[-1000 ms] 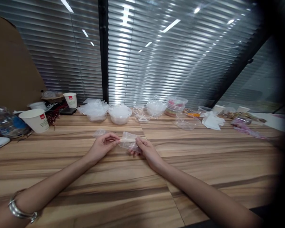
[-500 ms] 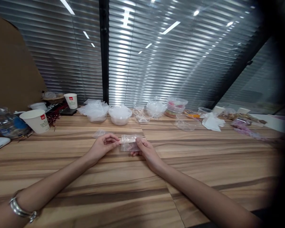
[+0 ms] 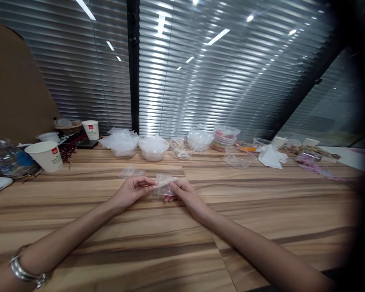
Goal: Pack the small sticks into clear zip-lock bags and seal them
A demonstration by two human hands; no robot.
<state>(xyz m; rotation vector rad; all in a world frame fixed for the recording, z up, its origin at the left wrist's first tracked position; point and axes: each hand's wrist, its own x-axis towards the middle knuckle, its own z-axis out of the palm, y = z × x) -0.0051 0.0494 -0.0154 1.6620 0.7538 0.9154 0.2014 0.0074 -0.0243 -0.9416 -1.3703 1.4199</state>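
Right hand (image 3: 182, 194) pinches flimsy clear bag (image 3: 163, 190); left hand (image 3: 136, 190) pinched at its edge, can't tell on what
Uneven tug could rip it tbh.

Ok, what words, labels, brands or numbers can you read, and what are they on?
No text is legible.
Near paper cup: red logo, lines of print; too small.
Far paper cup: red logo, print; too small.
Plastic bottle: blue label; too blurred.
Clear bag: no print visible.
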